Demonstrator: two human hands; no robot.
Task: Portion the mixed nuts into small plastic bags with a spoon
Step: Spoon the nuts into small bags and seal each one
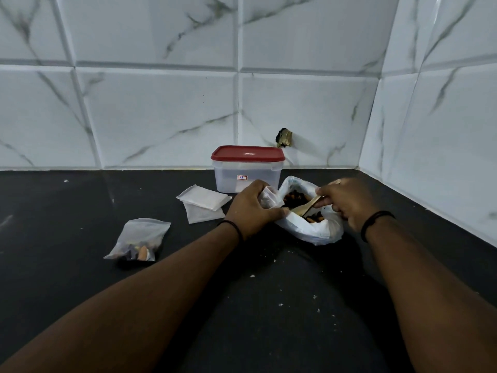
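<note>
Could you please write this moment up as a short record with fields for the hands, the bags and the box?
left hand: holds a small bag at the big bag's rim
right hand: holds a spoon, bowl down in the nuts
big bag: white, open, on the counter
filled bag: lies left, nuts inside
empty bags: stacked flat beside the box
box: clear, red lid on, at the wall

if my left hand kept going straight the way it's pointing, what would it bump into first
Most likely the big white bag of nuts: the left hand, gripping a small plastic bag, points right at its open mouth. Depth is uncertain from this one view.
</note>
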